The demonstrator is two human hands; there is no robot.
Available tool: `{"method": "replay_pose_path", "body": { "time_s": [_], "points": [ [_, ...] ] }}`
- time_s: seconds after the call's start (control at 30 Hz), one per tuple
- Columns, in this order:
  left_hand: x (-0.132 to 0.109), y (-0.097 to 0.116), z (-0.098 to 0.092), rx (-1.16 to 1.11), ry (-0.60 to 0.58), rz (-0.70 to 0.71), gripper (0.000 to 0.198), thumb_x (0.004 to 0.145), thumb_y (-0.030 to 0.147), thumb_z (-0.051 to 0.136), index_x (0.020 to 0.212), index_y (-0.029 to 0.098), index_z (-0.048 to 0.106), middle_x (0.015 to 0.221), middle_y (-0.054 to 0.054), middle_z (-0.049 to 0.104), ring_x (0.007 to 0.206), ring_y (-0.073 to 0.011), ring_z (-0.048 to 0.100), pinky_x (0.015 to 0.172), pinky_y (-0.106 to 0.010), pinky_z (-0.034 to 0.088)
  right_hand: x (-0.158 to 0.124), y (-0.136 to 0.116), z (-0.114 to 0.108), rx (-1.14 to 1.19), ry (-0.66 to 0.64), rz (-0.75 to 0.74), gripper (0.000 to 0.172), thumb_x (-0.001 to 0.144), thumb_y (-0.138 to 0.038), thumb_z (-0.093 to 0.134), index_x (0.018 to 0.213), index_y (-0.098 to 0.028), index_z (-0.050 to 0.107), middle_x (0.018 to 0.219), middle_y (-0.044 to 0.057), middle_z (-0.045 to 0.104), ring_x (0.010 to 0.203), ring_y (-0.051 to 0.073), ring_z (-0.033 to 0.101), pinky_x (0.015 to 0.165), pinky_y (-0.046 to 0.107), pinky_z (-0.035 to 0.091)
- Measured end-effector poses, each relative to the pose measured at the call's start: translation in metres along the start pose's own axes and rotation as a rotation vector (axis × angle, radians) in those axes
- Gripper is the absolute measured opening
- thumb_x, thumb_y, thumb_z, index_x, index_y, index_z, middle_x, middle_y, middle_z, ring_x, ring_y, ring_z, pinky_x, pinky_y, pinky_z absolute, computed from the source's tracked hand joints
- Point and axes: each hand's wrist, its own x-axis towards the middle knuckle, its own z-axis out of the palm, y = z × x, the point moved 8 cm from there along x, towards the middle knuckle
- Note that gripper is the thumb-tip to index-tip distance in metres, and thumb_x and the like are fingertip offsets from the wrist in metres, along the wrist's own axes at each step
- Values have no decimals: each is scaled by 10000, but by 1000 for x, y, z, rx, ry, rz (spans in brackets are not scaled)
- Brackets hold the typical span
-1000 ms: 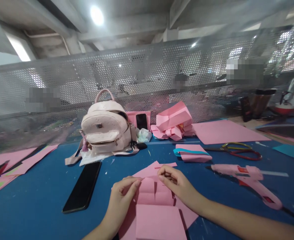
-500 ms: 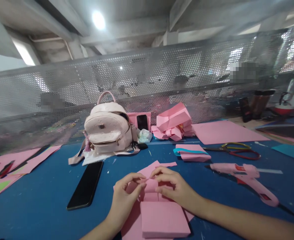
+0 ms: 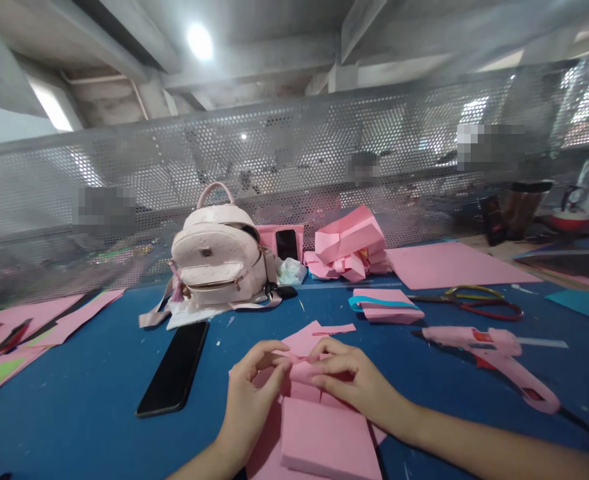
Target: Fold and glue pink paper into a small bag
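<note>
A pink folded paper piece [image 3: 330,437], flat and box-like at its near end, lies on larger pink sheets in front of me. Its far end has a narrower creased flap [image 3: 304,390]. My left hand [image 3: 259,383] pinches that flap's upper left edge between thumb and fingers. From the other side my right hand [image 3: 347,373] holds the same flap, its fingertips bent over the paper. The fingertips of both hands almost meet. A thin pink strip [image 3: 334,329] rests just beyond them.
A black phone [image 3: 177,370] lies to the left, a pale backpack [image 3: 219,257] behind it. On the right are a pink glue gun [image 3: 491,343], scissors [image 3: 487,300] and a pink folded piece with a blue band [image 3: 389,313]. Crumpled pink paper [image 3: 349,240] stands near the perforated screen [image 3: 294,153].
The folded paper's near end has tipped and shifted slightly toward me. Both hands keep their hold, with the right fingers moved a little along the flap.
</note>
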Motion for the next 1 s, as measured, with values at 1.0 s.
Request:
{"method": "replay_pose_path", "body": {
  "time_s": [1.0],
  "points": [
    [2, -11, 20, -170, -189, -202, 125, 677, 173, 806, 780, 178, 735, 636, 22, 687, 627, -129, 613, 668, -222, 476, 8, -17, -15, -185, -38, -150, 43, 936, -256, 623, 940, -214, 626, 901, 13, 648, 844, 171, 583, 799, 307, 447]
  ]
}}
